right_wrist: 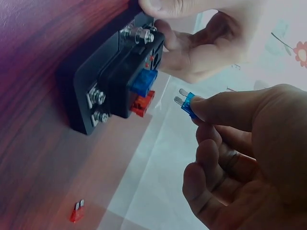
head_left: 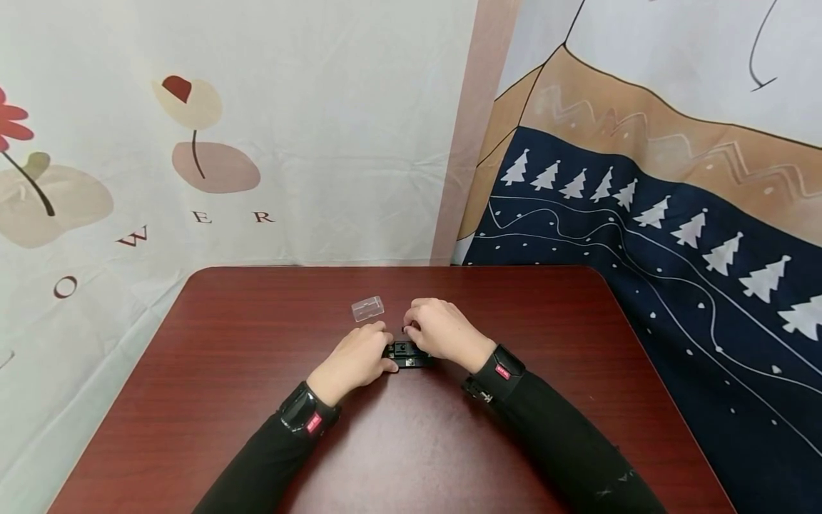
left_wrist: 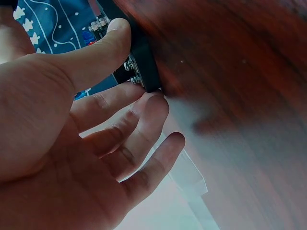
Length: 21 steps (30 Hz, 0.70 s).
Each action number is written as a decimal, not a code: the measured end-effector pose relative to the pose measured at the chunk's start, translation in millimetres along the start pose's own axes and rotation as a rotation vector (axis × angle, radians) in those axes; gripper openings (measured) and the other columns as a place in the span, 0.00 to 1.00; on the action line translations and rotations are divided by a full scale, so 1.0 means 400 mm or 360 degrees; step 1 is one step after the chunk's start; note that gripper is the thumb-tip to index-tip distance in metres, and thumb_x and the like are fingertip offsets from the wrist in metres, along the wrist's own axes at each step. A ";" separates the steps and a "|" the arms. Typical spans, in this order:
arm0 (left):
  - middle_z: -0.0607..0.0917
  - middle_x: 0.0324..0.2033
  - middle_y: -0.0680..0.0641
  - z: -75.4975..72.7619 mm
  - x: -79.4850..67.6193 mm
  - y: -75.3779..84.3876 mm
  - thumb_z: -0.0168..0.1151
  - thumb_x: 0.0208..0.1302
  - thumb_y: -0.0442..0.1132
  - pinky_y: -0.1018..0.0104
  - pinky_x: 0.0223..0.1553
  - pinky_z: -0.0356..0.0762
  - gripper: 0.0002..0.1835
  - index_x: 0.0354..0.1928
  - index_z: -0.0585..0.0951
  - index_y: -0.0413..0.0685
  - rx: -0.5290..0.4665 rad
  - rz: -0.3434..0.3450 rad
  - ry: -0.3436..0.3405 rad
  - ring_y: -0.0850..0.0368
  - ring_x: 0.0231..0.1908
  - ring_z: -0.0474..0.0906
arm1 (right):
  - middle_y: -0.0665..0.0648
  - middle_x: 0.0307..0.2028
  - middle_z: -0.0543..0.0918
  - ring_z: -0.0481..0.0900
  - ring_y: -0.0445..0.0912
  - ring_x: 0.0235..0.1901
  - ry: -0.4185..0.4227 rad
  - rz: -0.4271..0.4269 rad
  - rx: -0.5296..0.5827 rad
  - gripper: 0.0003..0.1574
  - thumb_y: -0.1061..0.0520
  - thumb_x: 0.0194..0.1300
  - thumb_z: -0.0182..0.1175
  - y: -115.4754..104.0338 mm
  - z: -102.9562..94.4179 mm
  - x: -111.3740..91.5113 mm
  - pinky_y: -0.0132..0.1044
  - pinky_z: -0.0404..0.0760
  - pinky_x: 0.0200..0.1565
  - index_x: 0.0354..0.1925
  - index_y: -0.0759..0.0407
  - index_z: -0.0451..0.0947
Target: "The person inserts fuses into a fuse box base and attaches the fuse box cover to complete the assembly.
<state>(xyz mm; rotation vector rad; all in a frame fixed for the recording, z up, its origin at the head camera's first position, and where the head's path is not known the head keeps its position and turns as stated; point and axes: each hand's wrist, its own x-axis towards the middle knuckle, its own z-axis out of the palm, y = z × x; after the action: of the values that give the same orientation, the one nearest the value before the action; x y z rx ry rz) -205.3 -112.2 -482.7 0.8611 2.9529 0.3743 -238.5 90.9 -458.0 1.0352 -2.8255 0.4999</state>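
Sleeves [head_left: 257,457] of black cloth cover both arms, up to dark wrist bands [head_left: 297,412]. Each band has a little red tag [head_left: 313,422] with pale writing, too small to read. The left hand [head_left: 359,357] grips one end of a black box [right_wrist: 76,91], thumb on one side and fingers on the other. The box sits on the table [head_left: 257,314], in the middle, between both hands. It is long, smooth and dark, with round corners, a raised middle and shiny silver screws [right_wrist: 98,97]. One see-through blue fuse [right_wrist: 144,82] and one red fuse [right_wrist: 142,103] stick up from the raised part, side by side. The right hand [head_left: 446,330] pinches a loose blue fuse [right_wrist: 188,106] by its plastic top, just apart from the box. Its two flat metal legs poke out. A loose red fuse [right_wrist: 76,212] is on the table, near the box. Past the left fingers lies a clear plastic cover [head_left: 367,309], shaped like a rectangle. The table is shiny red-brown with wood lines. Behind it hangs a creased white cloth [head_left: 359,107] with flowers and the letters O, W, E and R. To the right, a dark blue cloth [head_left: 565,221] shows pointy white trees.
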 end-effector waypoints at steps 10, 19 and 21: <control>0.80 0.36 0.48 -0.003 0.002 -0.002 0.80 0.55 0.53 0.46 0.42 0.84 0.19 0.34 0.86 0.45 -0.0006 0.0004 0.0004 0.43 0.37 0.82 | 0.47 0.33 0.83 0.82 0.41 0.32 -0.0055 -0.0023 -0.0021 0.07 0.55 0.68 0.67 -0.015 0.024 0.003 0.40 0.82 0.33 0.39 0.50 0.92; 0.80 0.36 0.48 -0.009 0.002 -0.004 0.80 0.55 0.53 0.46 0.43 0.83 0.19 0.36 0.87 0.45 -0.0017 -0.0023 -0.0025 0.43 0.37 0.82 | 0.47 0.33 0.83 0.82 0.40 0.33 -0.0060 -0.0036 -0.0058 0.07 0.55 0.68 0.67 -0.015 0.043 0.011 0.40 0.83 0.34 0.40 0.50 0.92; 0.79 0.36 0.48 -0.009 0.002 -0.005 0.80 0.56 0.53 0.46 0.43 0.83 0.19 0.36 0.87 0.45 -0.0014 -0.0026 -0.0031 0.43 0.37 0.82 | 0.47 0.33 0.84 0.81 0.41 0.33 -0.0068 -0.0043 -0.0071 0.07 0.54 0.68 0.67 -0.016 0.045 0.011 0.40 0.83 0.35 0.40 0.50 0.92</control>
<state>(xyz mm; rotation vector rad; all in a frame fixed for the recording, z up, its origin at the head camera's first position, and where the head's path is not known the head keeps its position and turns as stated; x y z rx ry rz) -207.3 -114.3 -479.6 0.8343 2.9364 0.3760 -237.4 77.6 -472.1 1.0872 -2.8412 0.4150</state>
